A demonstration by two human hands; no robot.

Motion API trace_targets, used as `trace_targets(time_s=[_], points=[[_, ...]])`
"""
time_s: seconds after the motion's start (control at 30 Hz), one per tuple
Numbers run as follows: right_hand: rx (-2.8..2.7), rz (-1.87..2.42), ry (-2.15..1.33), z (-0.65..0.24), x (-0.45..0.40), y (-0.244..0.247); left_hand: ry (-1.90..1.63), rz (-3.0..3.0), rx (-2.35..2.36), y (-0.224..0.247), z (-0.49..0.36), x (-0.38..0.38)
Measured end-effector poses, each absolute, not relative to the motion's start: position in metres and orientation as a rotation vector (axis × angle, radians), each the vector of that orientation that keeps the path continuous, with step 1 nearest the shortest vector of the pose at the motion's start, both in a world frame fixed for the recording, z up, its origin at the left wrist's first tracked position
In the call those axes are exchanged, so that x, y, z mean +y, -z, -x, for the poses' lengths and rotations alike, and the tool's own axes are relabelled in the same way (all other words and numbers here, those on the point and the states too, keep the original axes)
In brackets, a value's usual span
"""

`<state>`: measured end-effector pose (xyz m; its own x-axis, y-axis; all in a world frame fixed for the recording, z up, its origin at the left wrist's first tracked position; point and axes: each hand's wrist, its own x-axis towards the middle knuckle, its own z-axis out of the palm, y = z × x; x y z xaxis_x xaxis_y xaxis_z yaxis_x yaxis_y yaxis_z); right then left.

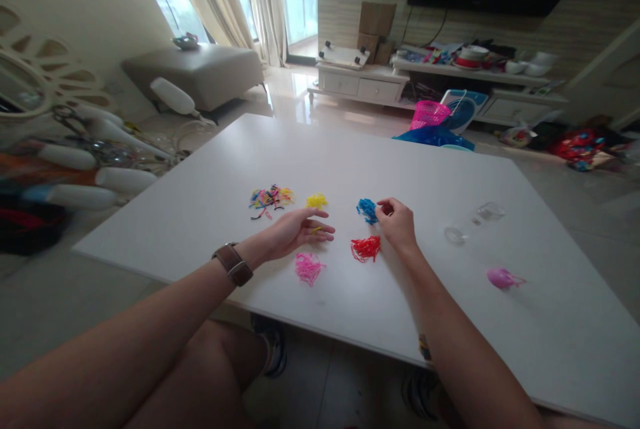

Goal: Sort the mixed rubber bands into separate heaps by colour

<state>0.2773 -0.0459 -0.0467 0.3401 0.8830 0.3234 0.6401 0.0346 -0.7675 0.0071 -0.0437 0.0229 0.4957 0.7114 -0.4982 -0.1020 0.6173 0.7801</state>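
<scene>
My left hand (303, 229) is palm up with its fingers apart, between the yellow pile (317, 201) and the pink pile (309, 269) of small bands. A yellow band (317, 230) lies on its fingers. My right hand (395, 217) is pinched at the right edge of the blue pile (367, 210); what is between its fingertips is too small to make out. Just below the blue pile is a red pile (365, 249). A mixed-colour pile (271, 198) lies to the left of the yellow one.
The white table (200, 229) also bears a clear plastic container (475, 221) and a pink object with a loop (504, 278) at the right. Beyond the far edge stand a pink basket (429, 114) and a low cabinet (363, 86).
</scene>
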Motion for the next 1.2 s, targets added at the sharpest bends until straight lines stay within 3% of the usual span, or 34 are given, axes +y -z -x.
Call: trace_targets(time_s=[0.4, 0.77, 1.2], points=[[-2.047, 0.921, -0.511, -0.211, -0.078, 0.017, -0.521, -0.716, 0.809, -0.019, -0.010, -0.043], [-2.071, 0.874, -0.494, -0.211, -0.078, 0.023, -0.402, -0.827, 0.789, -0.019, -0.016, -0.044], [-1.806, 1.119, -0.499, -0.214, -0.076, 0.020, -0.568, -1.746, 1.007, -0.013, -0.013, -0.038]])
